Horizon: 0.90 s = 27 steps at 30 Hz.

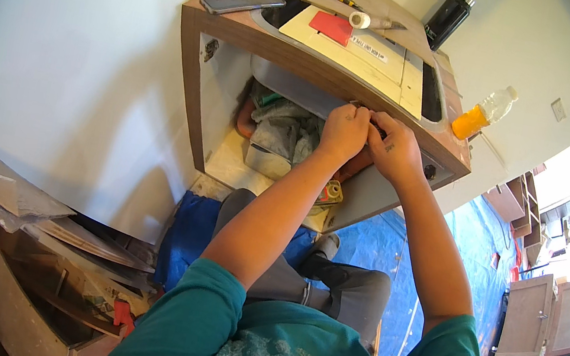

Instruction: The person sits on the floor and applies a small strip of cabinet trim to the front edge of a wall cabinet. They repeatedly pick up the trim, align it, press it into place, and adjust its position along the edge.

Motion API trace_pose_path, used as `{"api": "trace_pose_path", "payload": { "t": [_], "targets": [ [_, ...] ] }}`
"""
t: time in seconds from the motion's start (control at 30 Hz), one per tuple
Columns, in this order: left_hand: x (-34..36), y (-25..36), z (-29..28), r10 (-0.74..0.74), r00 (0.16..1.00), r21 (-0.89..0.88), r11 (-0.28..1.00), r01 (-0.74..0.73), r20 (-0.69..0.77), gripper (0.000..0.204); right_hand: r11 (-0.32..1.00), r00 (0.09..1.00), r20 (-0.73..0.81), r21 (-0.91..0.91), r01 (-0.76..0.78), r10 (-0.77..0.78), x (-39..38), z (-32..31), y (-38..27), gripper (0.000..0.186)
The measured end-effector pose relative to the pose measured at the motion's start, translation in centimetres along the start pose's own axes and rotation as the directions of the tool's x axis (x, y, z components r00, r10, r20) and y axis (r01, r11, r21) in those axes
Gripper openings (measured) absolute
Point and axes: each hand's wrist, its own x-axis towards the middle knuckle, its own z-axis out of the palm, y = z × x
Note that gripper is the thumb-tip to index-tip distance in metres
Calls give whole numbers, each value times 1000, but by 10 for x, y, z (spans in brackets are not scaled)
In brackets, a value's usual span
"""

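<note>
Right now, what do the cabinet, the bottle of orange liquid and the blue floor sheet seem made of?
Cabinet: probably wood or wood-look board, fairly matte, with a brown, grain-like front edge.
Bottle: likely glossy plastic, see-through above the orange liquid.
Blue floor sheet: perhaps plastic tarpaulin, creased and slightly shiny.

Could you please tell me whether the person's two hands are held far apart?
No, the left hand and right hand are close together at the front edge of the cabinet.
</note>
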Motion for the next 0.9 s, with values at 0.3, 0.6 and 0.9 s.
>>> {"api": "trace_pose_path", "payload": {
  "t": [0.3,0.6,0.9],
  "targets": [
    [16,-19,5,26,999,-177,984,-30,-25,31,999,999,-2,-29,33,-33,5,1,3,28],
    [8,-13,-6,-50,983,-353,929,110,175,31,997,997,-12,18,71,-71,13,8,10,27],
    [-41,-24,-44,-148,962,-311,925,216,229,36,920,996,14,383,-88,89,-64,-30,27,33]
  ]
}}
